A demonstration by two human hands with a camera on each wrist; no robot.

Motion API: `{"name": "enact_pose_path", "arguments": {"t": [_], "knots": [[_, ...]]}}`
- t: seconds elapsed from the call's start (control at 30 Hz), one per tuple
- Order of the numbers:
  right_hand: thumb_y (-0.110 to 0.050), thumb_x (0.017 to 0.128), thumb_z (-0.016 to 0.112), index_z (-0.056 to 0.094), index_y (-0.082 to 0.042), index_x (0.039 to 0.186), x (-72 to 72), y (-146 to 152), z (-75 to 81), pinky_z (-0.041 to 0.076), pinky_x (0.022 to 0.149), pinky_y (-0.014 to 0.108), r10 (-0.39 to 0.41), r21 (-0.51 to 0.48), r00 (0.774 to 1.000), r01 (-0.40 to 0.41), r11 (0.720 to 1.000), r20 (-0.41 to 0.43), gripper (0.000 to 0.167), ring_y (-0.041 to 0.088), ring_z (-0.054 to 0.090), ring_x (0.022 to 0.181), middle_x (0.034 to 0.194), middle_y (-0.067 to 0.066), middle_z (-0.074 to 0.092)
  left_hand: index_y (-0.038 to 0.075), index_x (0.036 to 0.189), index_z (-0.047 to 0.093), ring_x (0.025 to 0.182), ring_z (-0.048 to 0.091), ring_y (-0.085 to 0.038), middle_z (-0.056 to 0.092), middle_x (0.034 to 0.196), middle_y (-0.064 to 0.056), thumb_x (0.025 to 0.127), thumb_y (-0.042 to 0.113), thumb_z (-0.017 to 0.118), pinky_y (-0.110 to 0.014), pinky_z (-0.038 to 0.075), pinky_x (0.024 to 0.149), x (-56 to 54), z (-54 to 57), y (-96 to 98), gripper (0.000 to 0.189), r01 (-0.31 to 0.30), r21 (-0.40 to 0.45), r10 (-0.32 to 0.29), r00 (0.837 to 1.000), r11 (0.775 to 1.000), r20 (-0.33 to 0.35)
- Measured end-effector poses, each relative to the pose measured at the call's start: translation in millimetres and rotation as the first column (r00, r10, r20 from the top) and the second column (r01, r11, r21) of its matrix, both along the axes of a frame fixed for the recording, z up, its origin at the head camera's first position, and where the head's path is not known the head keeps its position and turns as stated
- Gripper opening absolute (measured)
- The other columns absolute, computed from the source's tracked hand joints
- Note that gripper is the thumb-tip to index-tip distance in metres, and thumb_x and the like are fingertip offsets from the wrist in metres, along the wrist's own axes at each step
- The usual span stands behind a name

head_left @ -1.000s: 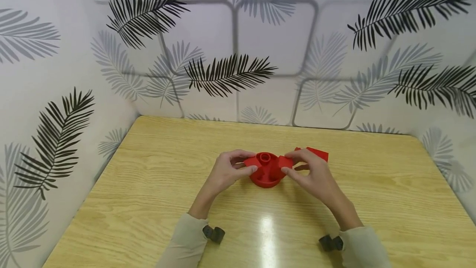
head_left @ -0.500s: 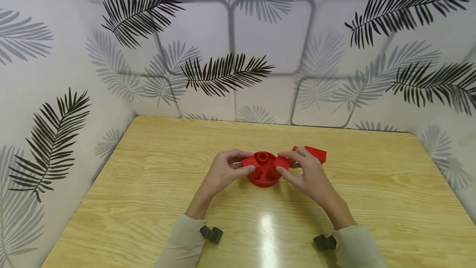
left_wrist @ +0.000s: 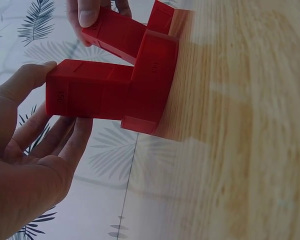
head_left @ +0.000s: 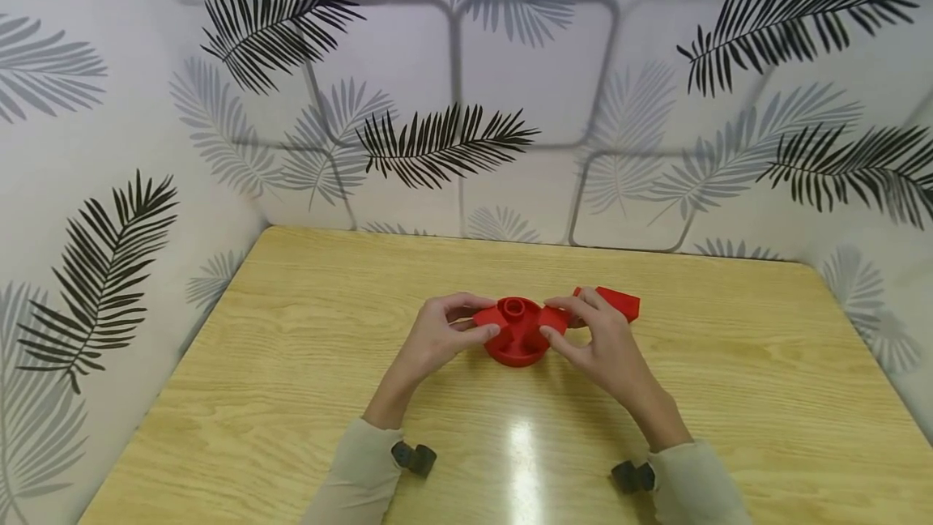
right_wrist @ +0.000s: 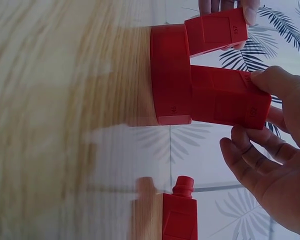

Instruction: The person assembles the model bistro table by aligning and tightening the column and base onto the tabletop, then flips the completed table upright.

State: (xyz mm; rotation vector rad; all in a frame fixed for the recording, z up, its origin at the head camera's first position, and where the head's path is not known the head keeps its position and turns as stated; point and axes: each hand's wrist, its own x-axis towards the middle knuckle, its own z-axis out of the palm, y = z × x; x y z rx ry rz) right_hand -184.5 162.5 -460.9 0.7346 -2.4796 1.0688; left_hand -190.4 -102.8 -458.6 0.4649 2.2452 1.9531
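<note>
A red round base [head_left: 519, 360] with a raised ring near its far rim lies flat on the table. My left hand [head_left: 442, 339] pinches a red block [head_left: 491, 316] by its upper end, thumb on one side and fingertips on the other. The block [left_wrist: 90, 90] rises from the base's left side, tilted outward. On the opposite side, my right hand [head_left: 608, 339] holds a matching red block [head_left: 554, 317] between thumb and fingers. That block [right_wrist: 230, 97] meets the base [right_wrist: 171, 75] at its lower end, which is hidden behind the base's wall.
Behind the right hand lies another red piece [head_left: 621, 303]; in the right wrist view this piece [right_wrist: 180, 217] shows a stepped round knob. A pale wall [head_left: 532, 79] with a leaf pattern rises behind the wooden table [head_left: 306, 330]. Dark wrist devices sit at both sleeves.
The head view has shifted slightly. My right hand and wrist have moved a little to the left; both hands keep their grip on the blocks.
</note>
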Motion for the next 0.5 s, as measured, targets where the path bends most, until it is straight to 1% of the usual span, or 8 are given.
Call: {"name": "enact_pose_path", "arguments": {"t": [0.13, 0.37, 0.5], "knots": [[-0.015, 0.086, 0.085, 0.074, -0.005, 0.117, 0.8, 1.2, 1.0, 0.064, 0.075, 0.039, 0.001, -0.011, 1.0, -0.001, 1.0, 0.008, 0.035, 0.02, 0.065, 0.082, 0.086, 0.004, 0.053, -0.002, 0.122, 0.071, 0.112, 0.068, -0.028, 0.069, 0.121, -0.014, 0.089, 0.007, 0.08, -0.034, 0.057, 0.096, -0.5, 0.5, 1.6, 0.035, 0.01, 0.012, -0.01, 1.0, 1.0, -0.002], [-0.017, 0.088, 0.082, 0.072, -0.007, 0.121, 0.8, 2.1, 3.7, 0.064, 0.075, 0.04, 0.008, 0.006, 0.994, -0.009, 1.0, 0.106, 0.036, 0.025, 0.063, 0.084, 0.088, 0.002, 0.052, -0.006, 0.125, 0.068, 0.113, 0.068, -0.029, 0.068, 0.123, -0.016, 0.09, 0.006, 0.078, -0.034, 0.057, 0.097, 0.1, 0.5, 0.6, 0.038, 0.021, 0.004, -0.021, 1.0, 1.0, 0.002], [-0.018, 0.089, 0.082, 0.07, -0.008, 0.126, 1.6, 7.9, 6.9, 0.064, 0.076, 0.039, 0.04, -0.024, 0.99, -0.038, 0.999, 0.132, 0.04, 0.023, 0.064, 0.089, 0.094, -0.001, 0.059, -0.006, 0.126, 0.067, 0.113, 0.067, -0.029, 0.068, 0.123, -0.016, 0.091, 0.006, 0.078, -0.033, 0.056, 0.097, 1.3, 2.2, 0.0, 0.039, 0.022, -0.005, -0.022, 1.0, 1.0, -0.001]]}}
